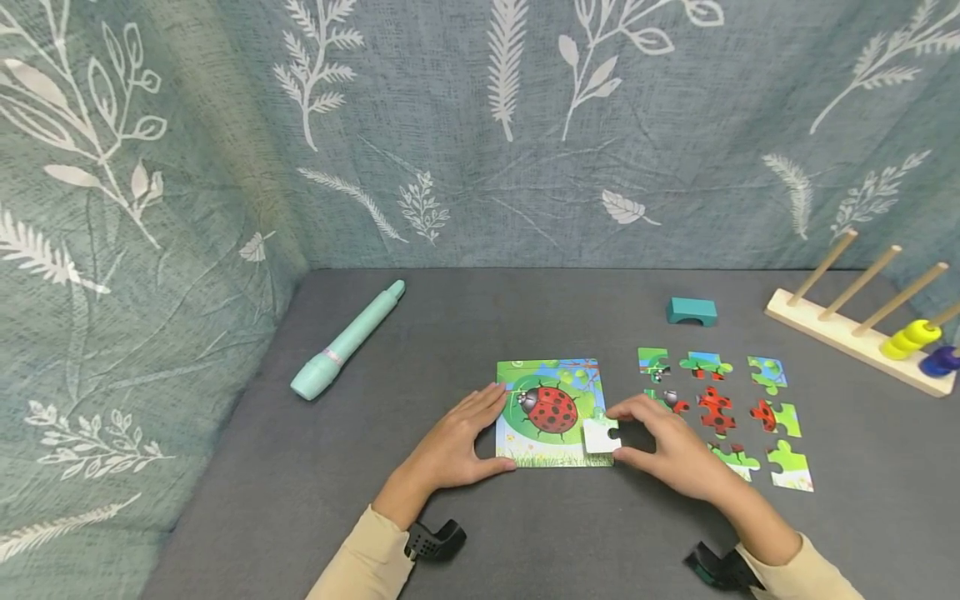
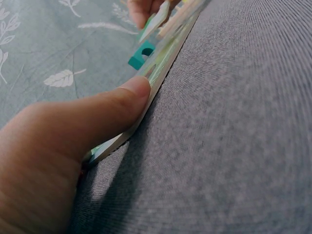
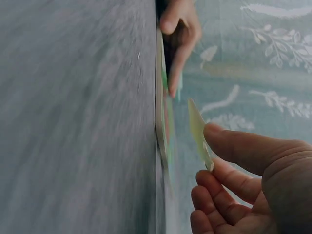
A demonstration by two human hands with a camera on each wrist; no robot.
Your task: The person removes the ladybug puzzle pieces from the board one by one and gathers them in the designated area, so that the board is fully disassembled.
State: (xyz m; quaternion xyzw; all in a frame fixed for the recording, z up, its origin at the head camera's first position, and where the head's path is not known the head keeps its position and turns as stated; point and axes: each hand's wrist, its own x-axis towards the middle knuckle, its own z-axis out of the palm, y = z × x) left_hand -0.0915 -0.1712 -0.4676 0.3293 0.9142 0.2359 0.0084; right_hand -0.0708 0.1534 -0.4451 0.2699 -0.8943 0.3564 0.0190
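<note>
A square puzzle board with a ladybug picture lies on the dark table. My left hand rests at its left side, fingers straight along the left edge and thumb at the near corner. In the left wrist view the thumb presses against the board's edge. My right hand pinches a pale puzzle piece with a green tab between thumb and fingers. This piece overlaps the board's right side in the head view; in the right wrist view the piece stands tilted, raised off the board.
Several loose puzzle pieces lie in rows right of the board, partly behind the right hand. A teal arch block sits behind them. At far right stands a wooden peg stand with beads. A mint microphone-shaped object lies left.
</note>
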